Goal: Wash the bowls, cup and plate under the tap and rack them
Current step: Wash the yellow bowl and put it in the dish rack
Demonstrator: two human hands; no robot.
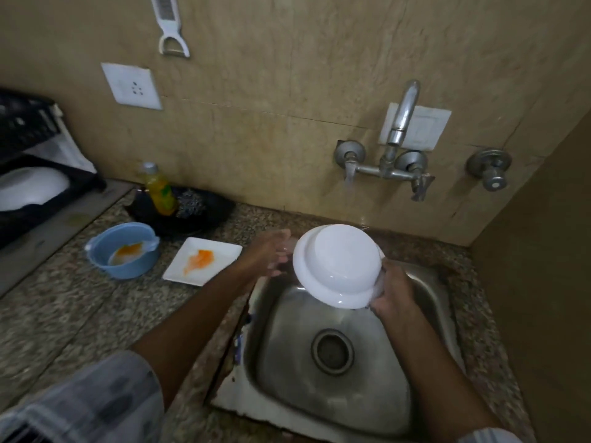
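Note:
A white bowl is held upside down over the steel sink, its base facing me. My right hand grips its rim at the lower right. My left hand is at the bowl's left side, fingers spread against it. Water runs from the wall tap down behind the bowl. A blue cup with orange residue stands on the counter to the left. Beside it lies a square white plate with an orange smear. Another white bowl rests in the black rack at far left.
A yellow soap bottle and a metal scrubber sit in a dark dish behind the cup. A wall socket and a hanging peeler are above. A side wall closes the right.

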